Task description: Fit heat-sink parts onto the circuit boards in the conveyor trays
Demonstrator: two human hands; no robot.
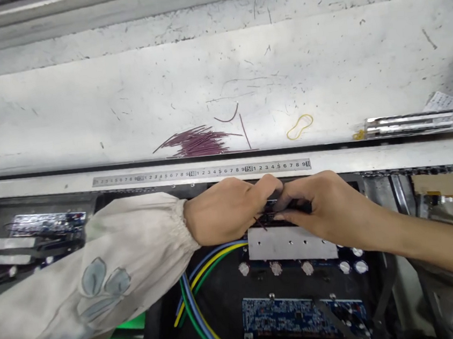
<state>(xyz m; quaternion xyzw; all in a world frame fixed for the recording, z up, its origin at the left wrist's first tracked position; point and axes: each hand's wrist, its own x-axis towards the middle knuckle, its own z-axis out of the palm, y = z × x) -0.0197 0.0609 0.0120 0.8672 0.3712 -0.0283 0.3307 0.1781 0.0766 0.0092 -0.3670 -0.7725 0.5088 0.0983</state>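
Note:
My left hand (225,211) and my right hand (315,204) meet above a dark component (291,208) at the far end of a silver metal plate (291,243). The fingers of my right hand pinch that component. My left fingers curl down beside it, their tips hidden. A thin maroon wire (260,223) shows under my left hand. Round silver-topped capacitors (276,268) stand just below the plate, and blue, yellow and green wires (191,297) curve beneath my left wrist.
A blue circuit board (298,315) lies nearer me in the black chassis, with another board (48,223) at the left. A steel ruler (200,173) runs along the bench edge. Beyond it lie maroon wire pieces (197,143), a yellow rubber band (300,126) and metal bars (410,123).

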